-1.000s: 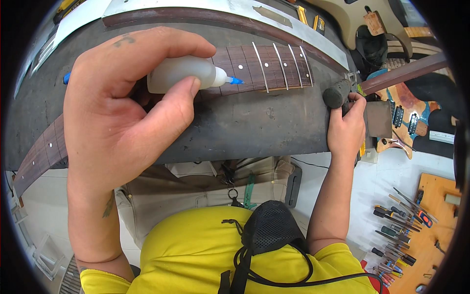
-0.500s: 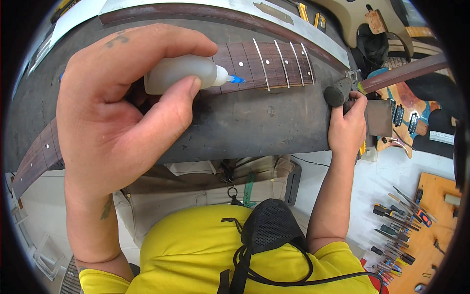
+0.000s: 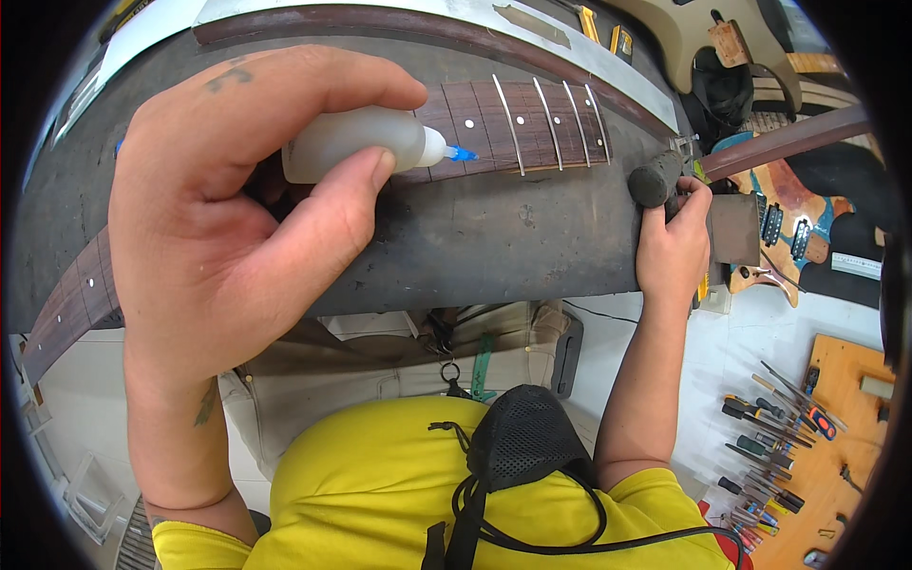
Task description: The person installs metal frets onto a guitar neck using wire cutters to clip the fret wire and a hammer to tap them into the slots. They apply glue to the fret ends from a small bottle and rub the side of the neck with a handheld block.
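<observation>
My left hand [image 3: 228,209] is closed round a translucent white squeeze bottle [image 3: 351,142] with a narrow blue nozzle, thumb and forefinger along its sides. The nozzle points right, over a dark wooden guitar fretboard [image 3: 465,104], close to a fret slot; whether the tip touches the wood I cannot tell. Silver frets [image 3: 540,119] cross the fretboard's right end, and pale dots mark its face. At the bench's right edge, my right hand [image 3: 674,252] is closed on a dark, round-ended cylindrical tool [image 3: 652,182]; its full shape is hidden.
The dark bench top [image 3: 494,242] lies under the fretboard, with a long reddish-brown strip [image 3: 313,21] along its far side. A colourful guitar body [image 3: 784,204] is at the right. Several hand tools stand in a wooden rack [image 3: 826,465] at lower right.
The bottle and my left fingers have shifted very slightly to the right. My right hand and the fretboard look unmoved.
</observation>
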{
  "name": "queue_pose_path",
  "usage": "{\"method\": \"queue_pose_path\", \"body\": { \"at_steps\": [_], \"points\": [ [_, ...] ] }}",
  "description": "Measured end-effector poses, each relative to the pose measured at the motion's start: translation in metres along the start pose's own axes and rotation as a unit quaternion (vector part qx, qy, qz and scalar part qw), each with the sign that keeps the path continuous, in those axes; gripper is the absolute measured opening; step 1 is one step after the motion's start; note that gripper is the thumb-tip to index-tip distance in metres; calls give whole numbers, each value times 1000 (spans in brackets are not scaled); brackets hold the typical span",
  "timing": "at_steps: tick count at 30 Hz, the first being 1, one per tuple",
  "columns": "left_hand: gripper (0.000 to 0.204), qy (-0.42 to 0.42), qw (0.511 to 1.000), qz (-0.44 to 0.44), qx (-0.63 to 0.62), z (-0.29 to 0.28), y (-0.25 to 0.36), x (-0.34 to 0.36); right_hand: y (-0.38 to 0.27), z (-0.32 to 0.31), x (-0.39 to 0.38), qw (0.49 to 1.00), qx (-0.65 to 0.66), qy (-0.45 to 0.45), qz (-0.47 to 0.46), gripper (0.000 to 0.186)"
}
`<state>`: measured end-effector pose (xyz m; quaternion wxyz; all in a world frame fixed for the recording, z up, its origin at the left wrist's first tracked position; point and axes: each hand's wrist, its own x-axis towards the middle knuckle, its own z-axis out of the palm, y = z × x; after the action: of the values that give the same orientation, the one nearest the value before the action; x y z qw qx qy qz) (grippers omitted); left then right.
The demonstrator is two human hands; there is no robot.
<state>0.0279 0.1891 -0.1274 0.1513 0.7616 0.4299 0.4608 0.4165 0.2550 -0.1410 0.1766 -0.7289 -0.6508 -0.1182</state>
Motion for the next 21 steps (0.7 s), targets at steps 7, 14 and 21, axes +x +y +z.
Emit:
{"method": "queue_pose_path", "body": {
  "at_steps": [7,14,21],
  "points": [
    [32,7,1000,-6,-19,0,0,-1,1,1,0,1000,-3,0,0,51],
    [32,4,1000,-19,-21,1,0,-1,1,1,0,1000,-5,1,-3,51],
    [33,9,1000,0,-12,1,-2,-1,1,0,1,1000,-2,0,-1,51]
  ]
}}
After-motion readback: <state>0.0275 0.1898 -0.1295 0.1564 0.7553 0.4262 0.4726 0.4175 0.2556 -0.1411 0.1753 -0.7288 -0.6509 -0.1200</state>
